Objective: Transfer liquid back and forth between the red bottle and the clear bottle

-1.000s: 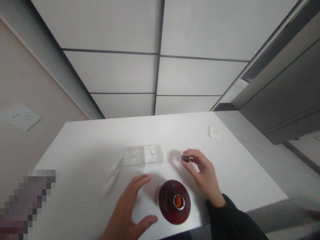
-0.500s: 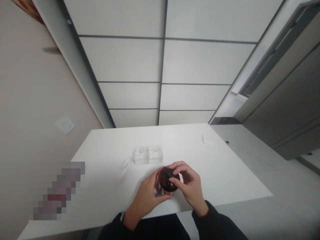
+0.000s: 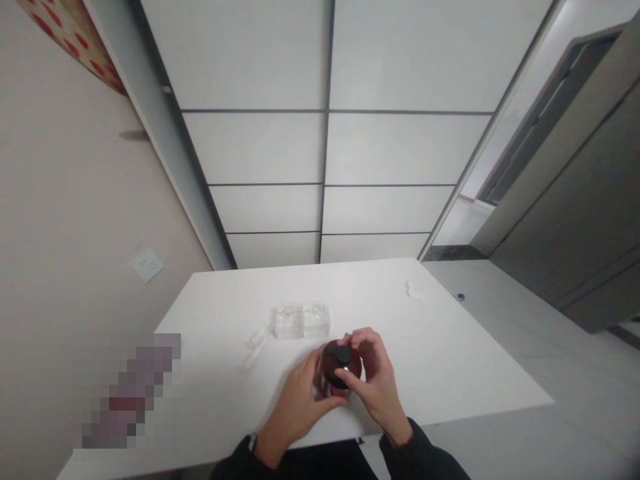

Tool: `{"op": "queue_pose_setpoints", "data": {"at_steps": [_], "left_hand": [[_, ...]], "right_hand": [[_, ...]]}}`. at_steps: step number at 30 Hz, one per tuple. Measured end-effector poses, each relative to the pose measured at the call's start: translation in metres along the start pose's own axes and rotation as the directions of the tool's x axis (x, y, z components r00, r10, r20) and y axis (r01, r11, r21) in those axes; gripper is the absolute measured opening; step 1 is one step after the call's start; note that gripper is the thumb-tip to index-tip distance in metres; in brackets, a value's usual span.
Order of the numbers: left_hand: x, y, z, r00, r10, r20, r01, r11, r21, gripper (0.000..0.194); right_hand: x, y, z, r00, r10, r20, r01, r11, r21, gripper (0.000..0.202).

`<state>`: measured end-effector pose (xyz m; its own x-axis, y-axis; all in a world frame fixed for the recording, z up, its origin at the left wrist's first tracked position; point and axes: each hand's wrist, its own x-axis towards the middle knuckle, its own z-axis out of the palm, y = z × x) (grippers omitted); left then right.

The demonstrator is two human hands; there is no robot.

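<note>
A dark red, round-shouldered bottle (image 3: 331,381) with a black cap (image 3: 343,354) stands on the white table, near its front side. Around its left side and front curls my left hand (image 3: 299,401), with the thumb across the near face. My right hand (image 3: 374,377) is at the bottle's top from the right, thumb on the shoulder just below the cap and the other fingers bent at the far side. Just beyond the bottle are two clear, box-like containers (image 3: 303,321) side by side, with a clear strip or wrapper (image 3: 259,335) to their left.
A crumpled white scrap (image 3: 413,289) lies at the table's (image 3: 465,360) far right. At the left edge is a long pixelated item (image 3: 131,393). White panelled doors (image 3: 280,150) rise behind the table, and a wall with a socket (image 3: 147,265) stands at left.
My right fingers have spread off the black cap, which now shows more fully, and the thumb sits lower. The left hand keeps its hold. The camera view has tilted slightly upward.
</note>
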<state>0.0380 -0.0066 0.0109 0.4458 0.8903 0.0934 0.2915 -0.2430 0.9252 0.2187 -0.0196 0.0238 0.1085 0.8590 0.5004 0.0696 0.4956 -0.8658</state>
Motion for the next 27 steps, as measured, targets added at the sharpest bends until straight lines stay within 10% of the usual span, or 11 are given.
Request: {"op": "queue_pose_setpoints", "data": {"at_steps": [27], "left_hand": [[-0.001,0.001,0.001,0.999,-0.037,-0.005,0.037,0.999,-0.009,0.078]], "right_hand": [[0.009,-0.011,0.007,0.994,-0.011,0.104,0.015,0.999,-0.045,0.030]]}}
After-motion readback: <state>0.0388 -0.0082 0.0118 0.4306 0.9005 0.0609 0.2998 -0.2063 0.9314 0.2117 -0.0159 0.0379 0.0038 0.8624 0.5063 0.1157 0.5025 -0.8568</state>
